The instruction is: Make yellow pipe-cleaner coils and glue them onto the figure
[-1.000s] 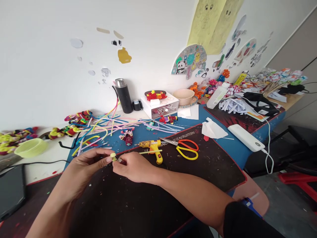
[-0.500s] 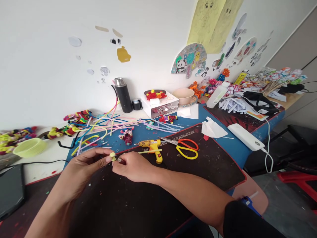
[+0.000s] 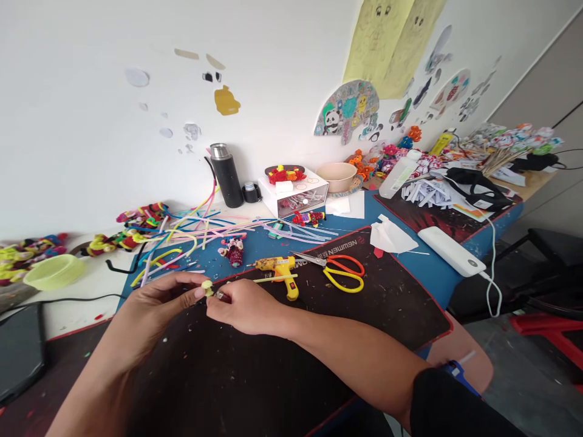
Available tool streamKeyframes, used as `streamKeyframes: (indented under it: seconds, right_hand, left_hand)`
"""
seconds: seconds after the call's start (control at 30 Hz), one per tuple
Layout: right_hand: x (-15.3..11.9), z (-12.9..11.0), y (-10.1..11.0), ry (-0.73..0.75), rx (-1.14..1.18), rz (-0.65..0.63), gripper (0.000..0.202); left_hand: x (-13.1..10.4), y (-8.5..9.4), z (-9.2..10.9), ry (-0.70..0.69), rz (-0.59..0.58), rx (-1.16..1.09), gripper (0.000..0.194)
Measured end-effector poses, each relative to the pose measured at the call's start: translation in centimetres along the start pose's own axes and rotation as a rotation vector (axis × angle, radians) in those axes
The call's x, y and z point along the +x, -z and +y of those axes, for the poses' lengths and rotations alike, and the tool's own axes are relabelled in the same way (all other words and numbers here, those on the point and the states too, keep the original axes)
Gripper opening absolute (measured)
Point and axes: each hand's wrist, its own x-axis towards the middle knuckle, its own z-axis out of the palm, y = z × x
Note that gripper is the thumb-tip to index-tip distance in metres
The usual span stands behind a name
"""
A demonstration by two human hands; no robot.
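My left hand (image 3: 168, 300) pinches a small, pale yellow fuzzy piece (image 3: 207, 285), apparently coiled pipe cleaner, between thumb and fingertips. Right against it, my right hand (image 3: 248, 306) is closed, its thumb and forefinger at the piece's lower right side. A straight pale yellow pipe cleaner length (image 3: 276, 278) sticks out behind the right hand and crosses in front of the glue gun. Something small and greyish shows at the right fingertips, too small to name. Beyond the hands lie a yellow glue gun (image 3: 292, 286) and scissors (image 3: 345, 280) with red and yellow handles.
Loose pipe cleaners (image 3: 182, 237) and a small dark red figure (image 3: 234, 250) lie behind the hands. A black thermos (image 3: 226, 179), a white drawer box (image 3: 296, 203) and a beige bowl (image 3: 337, 176) stand by the wall. At right lies a white power strip (image 3: 450, 252).
Both hands keep nearly the same place and grip. The pale yellow piece has barely shifted, and the things on the table have not moved.
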Motion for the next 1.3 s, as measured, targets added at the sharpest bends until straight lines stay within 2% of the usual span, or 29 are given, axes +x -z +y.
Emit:
streamKeyframes:
  seconds: [0.37,0.53,1.3]
  right_hand:
    - [-0.14,-0.25,0.02,-0.002,0.008,-0.002,0.032]
    - [-0.09,-0.26,-0.02,-0.006,0.017,0.000,0.032]
    - [0.42,0.15,0.13,-0.003,0.020,0.001,0.033]
  left_hand:
    - [-0.09,0.00,-0.03,-0.005,-0.028,0.006,0.056]
    - [-0.09,0.07,-0.15,0.012,0.001,0.027,0.059]
    - [-0.21,-0.15,0.22,-0.002,0.004,0.069,0.059]
